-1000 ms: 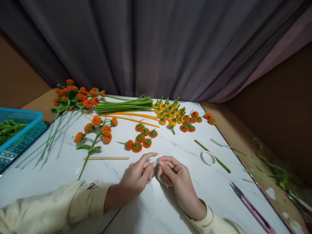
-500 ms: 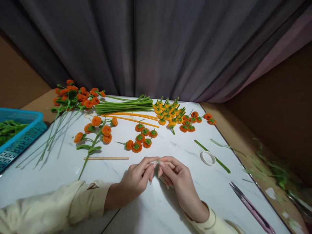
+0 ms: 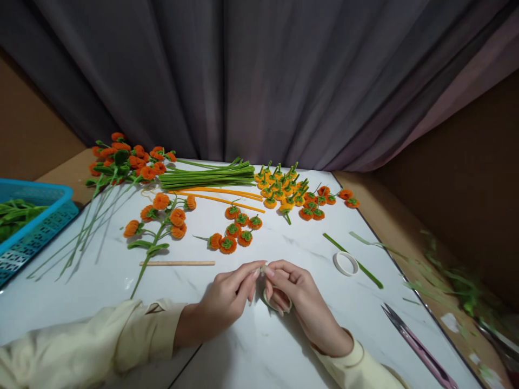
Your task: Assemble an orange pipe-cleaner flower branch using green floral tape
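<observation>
My left hand [image 3: 231,294] is closed in a pinch at the front middle, its fingertips on a small pale piece too tiny to identify. Touching the same spot from the other side, my right hand [image 3: 298,300] pinches with thumb and forefinger. A pale tape roll [image 3: 277,309] hangs around the lower fingers of my right hand. Beyond my hands lie several orange pumpkin-like pieces [image 3: 233,229] with green tops. A green stem with orange heads [image 3: 177,217] and leaves rests to the left, across a thin wooden stick [image 3: 182,263].
Green stems [image 3: 211,175], orange strips [image 3: 227,201] and yellow pieces [image 3: 286,189] lie at the back. A blue basket [image 3: 40,227] stands left. At right are a white ring [image 3: 346,263], a green strip [image 3: 368,273] and pink-handled snips [image 3: 421,348].
My right hand has turned and shifted slightly right, and the pale roll at its fingers shows more. My left hand is nearly still.
</observation>
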Available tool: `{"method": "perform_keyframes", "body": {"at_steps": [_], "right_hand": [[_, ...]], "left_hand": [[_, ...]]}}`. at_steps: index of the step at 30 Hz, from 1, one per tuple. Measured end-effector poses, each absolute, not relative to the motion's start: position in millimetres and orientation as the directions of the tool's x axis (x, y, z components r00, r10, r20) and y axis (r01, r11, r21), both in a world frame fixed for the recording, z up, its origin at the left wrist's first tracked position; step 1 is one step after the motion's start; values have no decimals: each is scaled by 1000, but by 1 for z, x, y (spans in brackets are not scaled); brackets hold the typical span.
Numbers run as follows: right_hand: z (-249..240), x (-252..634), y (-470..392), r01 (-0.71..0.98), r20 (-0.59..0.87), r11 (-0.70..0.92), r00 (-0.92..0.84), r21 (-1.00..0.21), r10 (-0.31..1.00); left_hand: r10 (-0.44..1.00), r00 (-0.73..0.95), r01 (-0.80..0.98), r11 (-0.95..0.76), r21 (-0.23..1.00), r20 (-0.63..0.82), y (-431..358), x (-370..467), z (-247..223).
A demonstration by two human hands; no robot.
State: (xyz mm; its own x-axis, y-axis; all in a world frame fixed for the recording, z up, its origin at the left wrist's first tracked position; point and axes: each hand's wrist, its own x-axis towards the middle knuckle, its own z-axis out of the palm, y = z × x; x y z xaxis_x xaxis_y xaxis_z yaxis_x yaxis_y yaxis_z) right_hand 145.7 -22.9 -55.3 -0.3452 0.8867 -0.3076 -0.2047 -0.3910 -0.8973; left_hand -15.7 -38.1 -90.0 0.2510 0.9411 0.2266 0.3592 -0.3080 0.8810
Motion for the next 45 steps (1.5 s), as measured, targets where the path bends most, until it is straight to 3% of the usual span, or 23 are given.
{"method": "perform_keyframes", "body": {"at_steps": [22, 39, 45], "right_hand": [[-55, 146, -24, -285, -275, -362, -303, -888, 912], [-60, 139, -24, -195, -323, -370, -234, -908, 917], [-61, 140, -23, -183, -332, -390, -281, -902, 900]], "left_hand": [[964, 254, 327, -157, 932, 73, -36, -13, -87], [939, 299, 361, -276, 891, 169, -40, -15, -90], [913, 279, 425, -396, 814, 299, -38, -16, -93]]}}
